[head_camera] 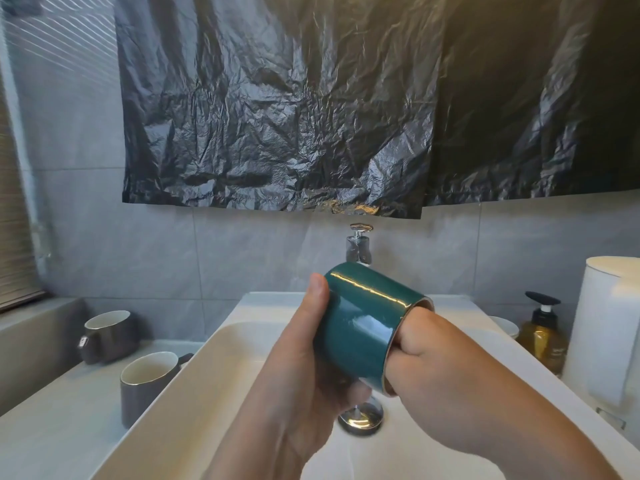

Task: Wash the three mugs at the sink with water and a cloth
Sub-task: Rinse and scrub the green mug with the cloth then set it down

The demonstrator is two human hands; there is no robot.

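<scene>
Left hand: wrapped around teal mug, tilted over sink.
Right hand: fingers inside it (grip hidden, cannot tell).

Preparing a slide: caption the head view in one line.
Left hand grips a teal mug over the sink, the right hand pushed into its mouth.

Head view — one wide-angle camera, looking forward and down over the sink.
It sits close above it, facing the tiled wall and the tap straight on; the left hand, the right hand and the green mug fill the lower middle, near the lens, with the forearms running out at the bottom edge.
</scene>
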